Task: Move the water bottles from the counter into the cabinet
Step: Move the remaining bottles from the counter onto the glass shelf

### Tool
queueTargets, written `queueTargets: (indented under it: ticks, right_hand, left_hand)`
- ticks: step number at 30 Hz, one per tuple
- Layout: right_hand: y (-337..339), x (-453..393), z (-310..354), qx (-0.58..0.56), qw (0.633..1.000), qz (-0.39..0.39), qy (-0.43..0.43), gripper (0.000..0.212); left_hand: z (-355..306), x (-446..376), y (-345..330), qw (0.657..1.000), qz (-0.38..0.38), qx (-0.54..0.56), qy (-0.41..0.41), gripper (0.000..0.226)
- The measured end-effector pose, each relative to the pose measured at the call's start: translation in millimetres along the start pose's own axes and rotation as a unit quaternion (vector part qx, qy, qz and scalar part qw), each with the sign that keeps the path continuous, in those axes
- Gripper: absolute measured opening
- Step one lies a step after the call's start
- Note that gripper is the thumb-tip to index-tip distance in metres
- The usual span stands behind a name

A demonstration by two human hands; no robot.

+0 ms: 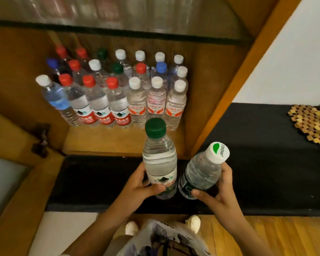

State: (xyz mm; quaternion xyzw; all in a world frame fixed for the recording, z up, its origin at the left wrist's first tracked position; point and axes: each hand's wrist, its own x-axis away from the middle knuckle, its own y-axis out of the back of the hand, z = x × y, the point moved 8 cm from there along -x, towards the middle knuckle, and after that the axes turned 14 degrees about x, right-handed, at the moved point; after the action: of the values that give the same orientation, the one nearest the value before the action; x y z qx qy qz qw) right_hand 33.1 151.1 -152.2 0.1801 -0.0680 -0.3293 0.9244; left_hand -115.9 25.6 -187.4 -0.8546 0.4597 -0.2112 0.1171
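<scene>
Fingers: left hand (137, 185) grips green-capped bottle (160, 163); right hand (220, 191) grips white-capped bottle (201, 172); both held above black counter (266, 145). Cabinet (118, 139), 12 o'clock: about twenty bottles (118, 85) shelved upright. Remaining: these two, apparently; none other visible on counter.

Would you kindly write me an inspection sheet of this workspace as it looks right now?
Surface: black counter, bare in front of the cabinet.
Job's things: green-capped bottle in the left hand; white-capped bottle in the right hand; both held above the counter. Stored bottles stand upright in rows on the cabinet shelf, with red, white, green and blue caps.
Clutter: wooden trivet at the counter's right end.
Hands: each grips one bottle by its lower body.
Cables: nothing seen.
Surroundings: wooden cabinet frame, white wall, wooden floor.
</scene>
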Motion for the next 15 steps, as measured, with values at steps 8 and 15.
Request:
queueTargets:
  ticks: [8, 15]
  right_hand:
    - [-72.9, -23.3, 122.5, -0.044, 0.991, 0.002, 0.128, 0.074]
    - [-74.2, -55.4, 224.1, -0.086, 0.968, 0.007, 0.236, 0.067]
  left_hand:
    - [-118.4, 53.5, 58.0, 0.994, -0.004, 0.026, -0.106, 0.076]
    - [-223.1, 72.0, 62.0, 0.961, -0.005, 0.015, -0.275, 0.06]
